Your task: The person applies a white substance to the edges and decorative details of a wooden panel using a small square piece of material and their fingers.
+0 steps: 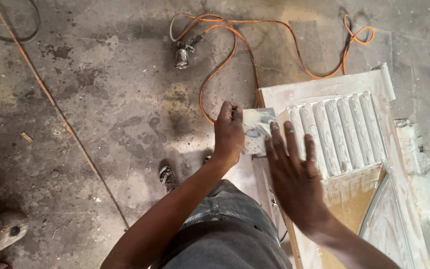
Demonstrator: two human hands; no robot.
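Left hand (229,130) gripping scraper (256,130), perhaps

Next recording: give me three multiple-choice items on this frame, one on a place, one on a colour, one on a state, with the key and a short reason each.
1. Where does the spray gun lie?
A. On the floor beyond the panel
B. On the panel
C. In the right hand

2. What colour is the hose running to it?
A. Blue
B. Orange
C. Black

3. How is the left hand set?
A. Flat and open on the floor
B. Closed on a flat scraper
C. Hanging empty at the side

Key:
1 A, the gun rests on the stained concrete floor, away from the carved panel.
2 B, the looping hose is orange.
3 B, the fingers are curled on the scraper at the panel's corner, while the right hand lies spread on the panel's ribs.
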